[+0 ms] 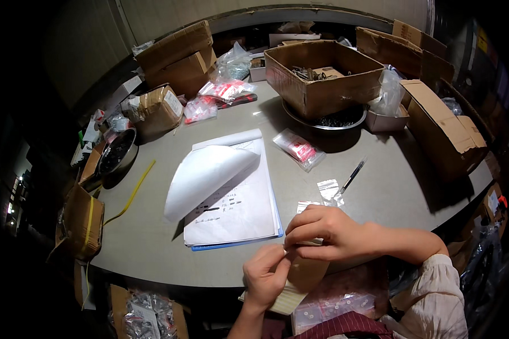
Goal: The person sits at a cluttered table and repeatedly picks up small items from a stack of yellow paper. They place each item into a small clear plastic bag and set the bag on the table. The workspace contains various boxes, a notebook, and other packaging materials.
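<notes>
My left hand (264,276) and my right hand (329,231) meet at the table's near edge, fingertips pinched together. A pale yellow sheet (302,278) with faint lines hangs below them, and my left fingers close on its edge. My right thumb and forefinger pinch something too small to make out at the same spot. Just beyond my right hand lie small clear zip bags (328,191) with white panels. A black pen (353,176) rests beside them. To the left, a stack of written papers (232,217) sits on a blue clipboard (237,245), its top page curled over.
A clear bag with a red print (300,149) lies mid-table. Behind it, a cardboard box of metal parts (325,87) stands on a metal bowl (339,125). More cartons (444,121) line the right. At left are another bowl (119,150) and a yellow strap (133,195).
</notes>
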### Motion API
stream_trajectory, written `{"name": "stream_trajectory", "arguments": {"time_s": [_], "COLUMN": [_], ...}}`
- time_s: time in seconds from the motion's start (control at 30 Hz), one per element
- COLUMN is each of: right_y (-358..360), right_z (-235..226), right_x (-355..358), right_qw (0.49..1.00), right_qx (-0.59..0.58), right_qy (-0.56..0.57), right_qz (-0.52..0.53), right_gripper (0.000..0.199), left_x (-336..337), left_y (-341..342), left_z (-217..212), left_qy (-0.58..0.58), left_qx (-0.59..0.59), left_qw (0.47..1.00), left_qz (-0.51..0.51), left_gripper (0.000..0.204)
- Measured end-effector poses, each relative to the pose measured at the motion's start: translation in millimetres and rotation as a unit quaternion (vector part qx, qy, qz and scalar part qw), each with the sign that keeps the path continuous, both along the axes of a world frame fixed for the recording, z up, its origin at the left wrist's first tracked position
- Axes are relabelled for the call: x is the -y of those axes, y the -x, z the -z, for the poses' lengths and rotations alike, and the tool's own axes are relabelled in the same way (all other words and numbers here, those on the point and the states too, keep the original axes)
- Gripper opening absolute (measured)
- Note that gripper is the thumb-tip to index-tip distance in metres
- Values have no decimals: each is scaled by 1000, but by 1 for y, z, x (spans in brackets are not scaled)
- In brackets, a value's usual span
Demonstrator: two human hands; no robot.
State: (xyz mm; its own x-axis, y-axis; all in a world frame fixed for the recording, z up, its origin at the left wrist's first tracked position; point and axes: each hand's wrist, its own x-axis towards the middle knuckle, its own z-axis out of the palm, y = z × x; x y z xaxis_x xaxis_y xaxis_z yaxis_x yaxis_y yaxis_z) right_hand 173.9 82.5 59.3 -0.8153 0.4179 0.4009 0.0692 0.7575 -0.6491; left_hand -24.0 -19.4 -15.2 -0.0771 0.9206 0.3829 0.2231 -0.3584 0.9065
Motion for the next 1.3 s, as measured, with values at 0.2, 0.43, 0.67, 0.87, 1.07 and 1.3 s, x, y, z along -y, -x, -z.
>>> {"name": "stream_trajectory", "arguments": {"time_s": [0.2, 0.43, 0.67, 0.87, 1.07, 1.3], "right_y": [3, 8, 3, -23, -28, -64], "right_z": [5, 14, 17, 21, 50, 39], "right_x": [-2, 0, -6, -33, -45, -26], "right_qw": [993, 989, 998, 985, 931, 965], "right_qx": [-10, -48, -28, -10, 98, 95], "right_qy": [-116, -135, 60, -112, -333, -244], "right_qz": [13, 21, 22, 134, 117, -1], "right_gripper": [19, 18, 16, 17, 19, 31], "left_x": [-1, -2, -2, -2, -2, 5], "left_y": [0, 2, -1, -2, 5, 9], "left_z": [-4, 0, -8, -10, -3, -7], "left_qy": [-26, -52, -38, -34, -28, -67], "left_qx": [-39, -54, -58, -41, -44, 58], "left_qw": [999, 997, 998, 999, 998, 995], "left_qz": [-13, -13, -2, 2, 17, 49], "left_gripper": [11, 14, 13, 9, 11, 12]}}
